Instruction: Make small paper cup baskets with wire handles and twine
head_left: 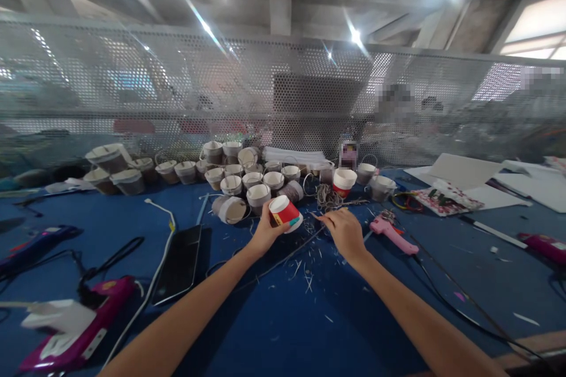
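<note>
Red and white, the paper cup (286,213) sits clamped in the left hand (266,231), above the blue table (283,330), its long axis slanting from upper left to lower right. The right hand (345,231) is apart from it, off to the cup's right, fingertips pointing toward it; whether they pinch a thin strand, I cannot tell. Beyond that hand lies a twine heap (328,197).

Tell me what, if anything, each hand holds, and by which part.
Left hand: the red-and-white paper cup, by its side wall. Right hand: apparently pinching something thin, too small to identify.
</note>
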`<state>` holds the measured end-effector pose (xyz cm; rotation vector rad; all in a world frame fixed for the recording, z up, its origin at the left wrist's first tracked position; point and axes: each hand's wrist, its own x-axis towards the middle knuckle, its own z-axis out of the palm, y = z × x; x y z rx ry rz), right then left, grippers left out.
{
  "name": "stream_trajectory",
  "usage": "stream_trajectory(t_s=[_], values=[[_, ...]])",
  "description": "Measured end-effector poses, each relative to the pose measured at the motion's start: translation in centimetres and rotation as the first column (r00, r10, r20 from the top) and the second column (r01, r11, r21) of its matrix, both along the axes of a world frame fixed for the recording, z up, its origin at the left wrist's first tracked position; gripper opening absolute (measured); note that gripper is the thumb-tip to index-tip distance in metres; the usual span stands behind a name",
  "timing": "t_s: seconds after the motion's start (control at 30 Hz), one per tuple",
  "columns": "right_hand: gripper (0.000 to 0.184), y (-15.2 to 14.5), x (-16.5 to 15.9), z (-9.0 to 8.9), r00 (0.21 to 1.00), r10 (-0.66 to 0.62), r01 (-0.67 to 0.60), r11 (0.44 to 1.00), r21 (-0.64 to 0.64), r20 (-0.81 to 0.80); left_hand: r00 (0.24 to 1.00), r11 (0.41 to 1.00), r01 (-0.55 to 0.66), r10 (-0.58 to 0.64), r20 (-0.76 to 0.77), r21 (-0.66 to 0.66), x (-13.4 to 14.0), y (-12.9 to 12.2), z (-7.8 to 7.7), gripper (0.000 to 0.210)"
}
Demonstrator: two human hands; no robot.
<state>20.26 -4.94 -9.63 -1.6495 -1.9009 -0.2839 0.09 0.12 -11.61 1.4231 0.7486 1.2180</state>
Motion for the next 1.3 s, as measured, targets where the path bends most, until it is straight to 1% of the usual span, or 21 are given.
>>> stream_trajectory(t_s=[0.07, 0.13, 0.2, 0.27, 0.33, 0.37, 0.4, 0.43, 0.5, 0.57, 0.6, 0.63, 0.7, 0.77, 0.83, 0.87, 0.93, 1.0, 1.07, 1.2, 1.3], values=[[0.032, -0.1, 0.5, 0.2, 0.999, -0.008, 0.008, 1.000, 0.006, -0.033, 1.000, 1.000, -0.008, 0.008, -0.005, -0.013, 0.0, 0.0, 0.0, 0.070], [0.033, -0.2, 1.0, 0.5, 0.996, -0.045, 0.046, 0.999, 0.005, -0.077, 1.000, 1.000, -0.011, 0.011, 0.000, -0.013, 0.0, 0.0, 0.0, 0.070], [0.035, -0.3, 1.5, 1.0, 0.986, -0.055, 0.062, 0.997, 0.039, -0.156, 1.000, 1.000, -0.007, 0.007, 0.009, -0.011, 0.0, -0.1, 0.1, 0.070], [0.034, -0.3, 1.9, 1.5, 0.963, 0.004, 0.030, 0.992, 0.124, -0.269, 1.000, 1.000, -0.005, 0.006, 0.016, -0.015, 0.0, -0.1, 0.2, 0.069], [0.032, -0.2, 2.1, 2.0, 0.908, 0.116, -0.031, 0.977, 0.211, -0.403, 1.000, 1.000, -0.004, 0.005, 0.018, -0.021, 0.0, -0.1, 0.3, 0.070], [0.031, -0.2, 2.1, 2.1, 0.858, 0.170, -0.063, 0.972, 0.228, -0.485, 1.000, 1.000, -0.003, 0.003, 0.014, -0.025, -0.1, -0.1, 0.4, 0.070], [0.031, 0.0, 2.0, 2.3, 0.787, 0.211, -0.093, 0.970, 0.227, -0.580, 1.000, 1.000, 0.001, -0.001, 0.006, -0.029, -0.1, -0.1, 0.6, 0.070], [0.031, 0.1, 1.9, 2.3, 0.691, 0.239, -0.121, 0.969, 0.217, -0.683, 1.000, 0.999, 0.008, -0.008, -0.005, -0.033, -0.1, -0.1, 0.7, 0.070], [0.030, 0.4, 1.6, 2.5, 0.444, 0.265, -0.178, 0.962, 0.206, -0.856, 0.999, 0.998, 0.034, -0.035, -0.027, -0.045, -0.1, 0.0, 1.0, 0.070], [0.030, 0.6, 1.5, 2.7, 0.210, 0.280, -0.249, 0.942, 0.225, -0.937, 0.996, 0.997, 0.070, -0.072, -0.056, -0.043, -0.1, 0.0, 1.3, 0.069], [0.030, 0.6, 1.5, 2.8, 0.124, 0.283, -0.291, 0.927, 0.238, -0.951, 0.993, 0.995, 0.087, -0.090, -0.075, -0.038, -0.1, 0.0, 1.4, 0.068], [0.031, 0.6, 1.6, 3.0, 0.063, 0.275, -0.339, 0.910, 0.239, -0.959, 0.990, 0.994, 0.103, -0.105, -0.096, -0.031, 0.0, -0.1, 1.4, 0.068], [0.031, 0.3, 1.8, 3.4, -0.001, 0.222, -0.452, 0.870, 0.198, -0.975, 0.984, 0.992, 0.123, -0.126, -0.127, -0.028, 0.1, -0.3, 1.5, 0.071], [0.032, 0.0, 1.9, 3.6, -0.021, 0.151, -0.556, 0.820, 0.137, -0.988, 0.981, 0.990, 0.138, -0.142, -0.130, -0.041, 0.2, -0.7, 1.6, 0.082], [0.033, -0.2, 1.9, 3.7, -0.027, 0.104, -0.629, 0.771, 0.098, -0.994, 0.979, 0.986, 0.160, -0.165, -0.120, -0.055, 0.4, -1.0, 1.5, 0.089], [0.034, -0.2, 1.8, 3.6, -0.028, 0.095, -0.652, 0.753, 0.090, -0.995, 0.977, 0.983, 0.174, -0.180, -0.114, -0.060, 0.4, -1.1, 1.4, 0.089], [0.036, -0.2, 1.6, 3.3, -0.010, 0.095, -0.675, 0.734, 0.077, -0.995, 0.972, 0.977, 0.205, -0.211, -0.102, -0.066, 0.3, -1.2, 1.1, 0.081], [0.038, 0.0, 1.4, 2.8, 0.035, 0.098, -0.667, 0.743, 0.050, -0.995, 0.966, 0.969, 0.238, -0.244, -0.089, -0.069, 0.2, -1.1, 0.7, 0.071], [0.040, 0.3, 1.3, 2.3, 0.095, 0.100, -0.635, 0.772, 0.017, -0.990, 0.956, 0.958, 0.278, -0.283, -0.072, -0.070, 0.0, -1.0, 0.3, 0.065], [0.043, 0.5, 1.3, 1.9, 0.229, 0.113, -0.573, 0.819, -0.040, -0.967, 0.944, 0.942, 0.327, -0.329, -0.025, -0.078, -0.1, -1.0, 0.1, 0.068], [0.043, 0.5, 1.3, 2.0, 0.317, 0.133, -0.564, 0.823, -0.074, -0.939, 0.938, 0.934, 0.345, -0.347, -0.008, -0.089, 0.1, -1.3, 0.2, 0.070]])
